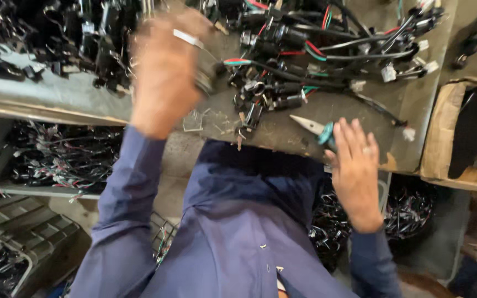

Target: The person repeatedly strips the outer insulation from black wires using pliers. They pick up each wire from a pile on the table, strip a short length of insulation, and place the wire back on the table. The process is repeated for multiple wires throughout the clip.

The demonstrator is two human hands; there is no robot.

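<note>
Teal-handled pliers (pixel 318 131), black wire harnesses (pixel 305 49) with red-green strands, blue shirt (pixel 238 221).

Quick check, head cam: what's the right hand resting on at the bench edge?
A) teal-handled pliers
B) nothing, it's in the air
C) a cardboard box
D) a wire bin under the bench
A: the right hand lies flat over the teal-handled pliers, whose metal nose pokes out past the fingers on the workbench.

Brown cardboard box (pixel 440 138) at the right edge, just beside the workbench, torn along its near flap, open side dark inside. Small white tags (pixel 388 72) clipped on the black cable ends at the upper right of the bench, rectangular, unreadable at this size. A further white tag (pixel 409 133) near the bench's right edge.
</note>
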